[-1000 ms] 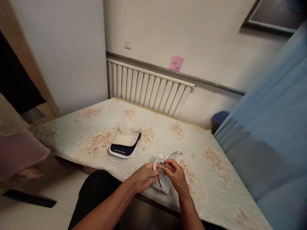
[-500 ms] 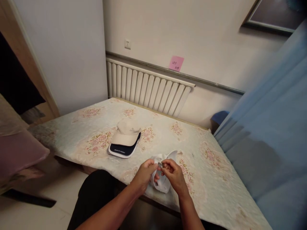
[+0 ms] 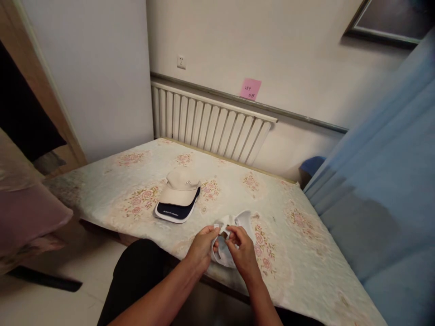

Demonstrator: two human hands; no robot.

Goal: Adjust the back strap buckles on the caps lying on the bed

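Near the front edge of the flowered bed cover, a white cap (image 3: 222, 257) is held between my two hands, its brim (image 3: 245, 222) pointing up and to the right. My left hand (image 3: 203, 246) pinches the strap end on the cap's left side. With thumb and fingers closed, my right hand (image 3: 240, 244) grips the strap by a small buckle (image 3: 224, 234). Fingers partly hide the buckle and strap. To the left lies a stack of caps: a beige cap (image 3: 180, 188) on top, a dark navy brim (image 3: 175, 212) with white lettering and a white brim below it.
The flowered cover (image 3: 285, 244) spreads over a bed-like surface. Behind it stand a white radiator (image 3: 210, 124) and a wall with a pink note (image 3: 250, 88). A blue curtain (image 3: 390, 181) hangs at the right. My dark-clothed knee (image 3: 139, 271) is at the front edge.
My right hand has shifted slightly left and down at the strap, and the white cap has turned a little. The stacked caps stay in place.
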